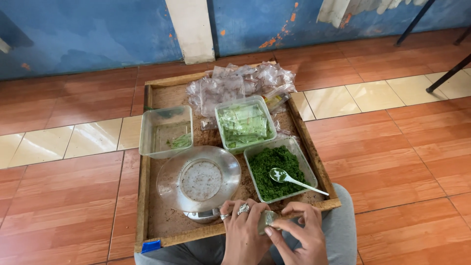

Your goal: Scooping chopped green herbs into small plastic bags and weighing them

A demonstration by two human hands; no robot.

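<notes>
Head camera, looking down: both hands meet at the near edge of a wooden tray (143, 196) that rests across the person's lap. The left hand (241, 230), with rings on two fingers, and the right hand (300, 230) pinch a small clear packet (268, 219) between their fingertips; it shows green inside and sits right at the fingers, just off the tray's front rim. Both hands are closed on it, and neither is free.

Just beyond the fingers stands a small scale with a round clear dish (198, 179), nothing in it. To the right of that, a little past the right fingers, is a tub of chopped green matter (269, 172), nearly full, with a white spoon (294, 179) lying in it. Farther out, a tub of filled green packets (244, 124) looks well stocked, while the tub beside it (166, 131) holds only a few scraps. A heap of unused clear bags (245, 83) lies farthest away. Judging by this, many packets are done, and much green matter and many bags remain.
</notes>
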